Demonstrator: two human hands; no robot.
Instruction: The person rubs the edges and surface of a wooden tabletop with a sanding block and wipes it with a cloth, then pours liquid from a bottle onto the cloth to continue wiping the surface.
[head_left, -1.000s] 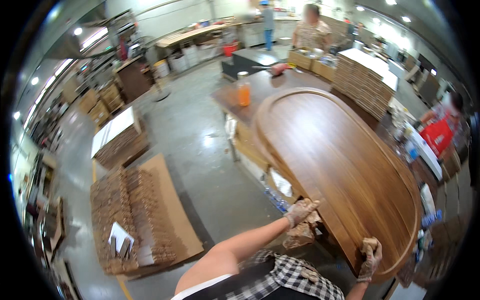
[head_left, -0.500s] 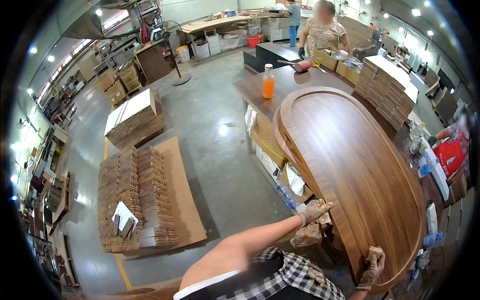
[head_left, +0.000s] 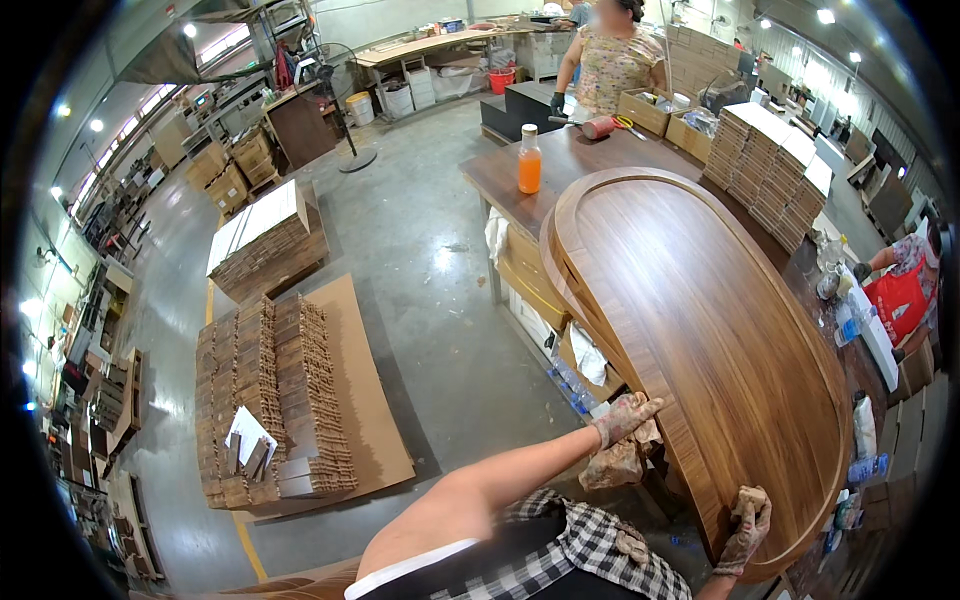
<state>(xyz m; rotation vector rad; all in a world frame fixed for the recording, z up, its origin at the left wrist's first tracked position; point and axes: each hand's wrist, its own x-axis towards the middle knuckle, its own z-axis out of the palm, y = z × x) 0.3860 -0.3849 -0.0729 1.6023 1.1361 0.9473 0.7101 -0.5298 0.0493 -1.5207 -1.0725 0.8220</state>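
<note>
Oval tabletop (head_left: 700, 330): long axis ran away from wearer, on worktop (head_left: 510, 170). Near rim was clasped by both gloved grips: left hand (head_left: 625, 420), right hand (head_left: 745, 525).

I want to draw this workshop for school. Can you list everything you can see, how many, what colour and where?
Oval wooden tabletop: one, dark brown, lying on the workbench.
Workbench: one, brown, under the tabletop.
Bottle: one, orange drink, on the bench's far end.
Stacks of wooden slats: several, brown, on cardboard on the floor at left.
Stacked boards: several piles, pale-topped, right of the tabletop.
Cardboard boxes: a few, tan, at the far end of the bench.
Co-worker: one, flowered top, behind the bench.
Red bucket: one, far back.
Left hand: gloved, holding a rag against the tabletop's edge.
Right hand: gloved, gripping the near rim.
</note>
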